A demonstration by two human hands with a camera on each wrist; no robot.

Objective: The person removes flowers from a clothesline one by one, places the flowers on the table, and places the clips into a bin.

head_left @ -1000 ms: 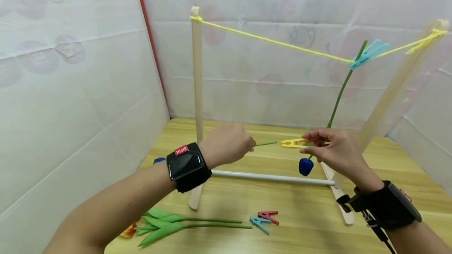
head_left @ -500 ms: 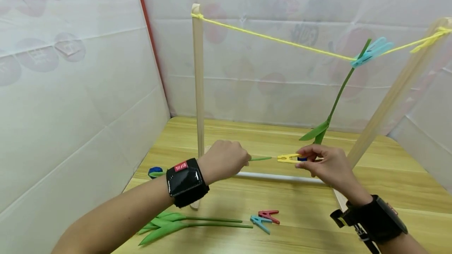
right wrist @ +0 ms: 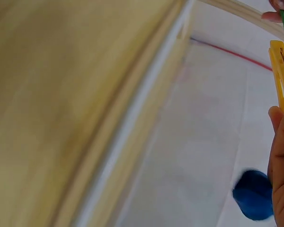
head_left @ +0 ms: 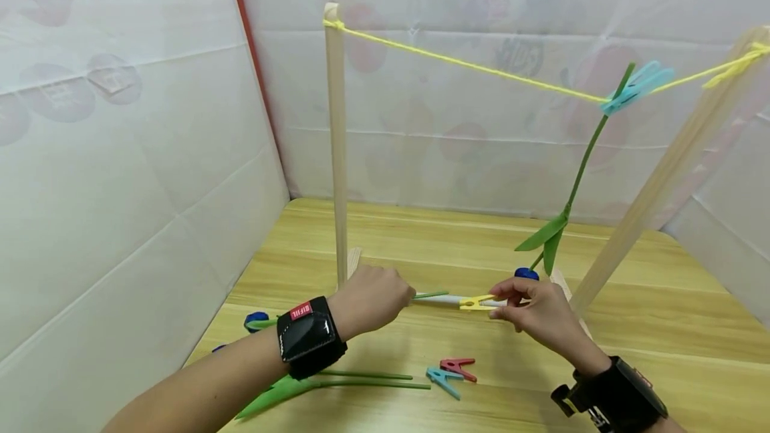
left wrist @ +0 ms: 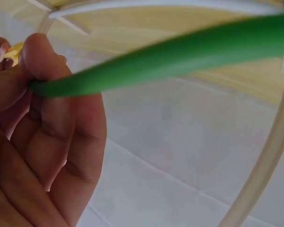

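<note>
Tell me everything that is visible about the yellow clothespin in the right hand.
The yellow clothespin is a small peg that looks like plastic, with two long flat arms. It lies roughly level, low above the wooden table, its jaw end pointing toward the left hand. The right hand pinches its rear end between thumb and fingers. Just before its tip is the end of the green stem that the left hand grips; whether they touch cannot be told.

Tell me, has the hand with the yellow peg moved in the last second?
Yes. The right hand with the yellow peg has dropped: it was above the white crossbar of the wooden frame and is now level with it, closer to the table.
</note>
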